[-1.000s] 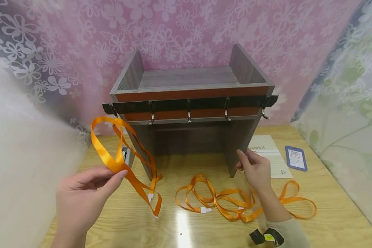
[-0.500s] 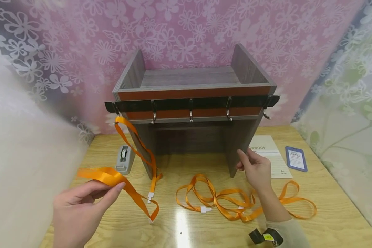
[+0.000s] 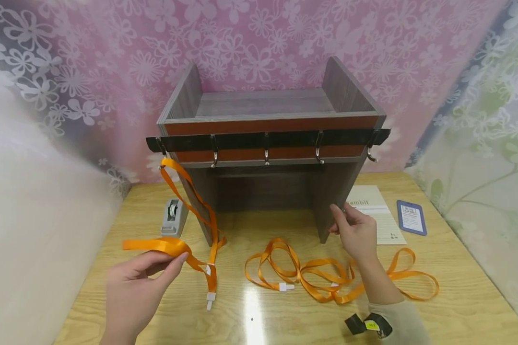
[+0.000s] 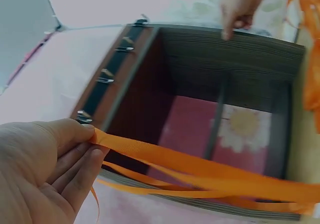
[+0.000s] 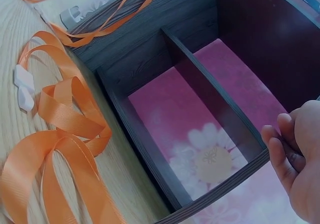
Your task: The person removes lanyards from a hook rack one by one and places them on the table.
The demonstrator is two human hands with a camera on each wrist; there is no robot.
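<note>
My left hand [image 3: 134, 287] pinches an orange lanyard [image 3: 170, 246] between thumb and fingers, left of a grey wooden shelf unit [image 3: 263, 103]. Its strap bends over the fingers, one end sticking out leftward, while the rest drops to white plastic clips. Another orange lanyard [image 3: 176, 165] hangs from the leftmost hook of the black rail [image 3: 241, 142]. In the left wrist view, the pinched strap [image 4: 150, 151] stretches across the unit's side. My right hand [image 3: 357, 235] grips the front edge of the right side panel [image 3: 334, 196], fingers curled at that edge in the right wrist view.
More orange lanyards [image 3: 300, 273] lie looped on the wooden table [image 3: 466, 297], in front and partly behind the right forearm. A tape dispenser [image 3: 173, 218] stands left of the unit. At right lie a notepad [image 3: 373, 215] and a blue card holder [image 3: 411, 218].
The pinched lanyard's loop, upright near the leftmost hook earlier, has dropped over to the left. My left hand has shifted slightly right. The right hand keeps its place on the panel.
</note>
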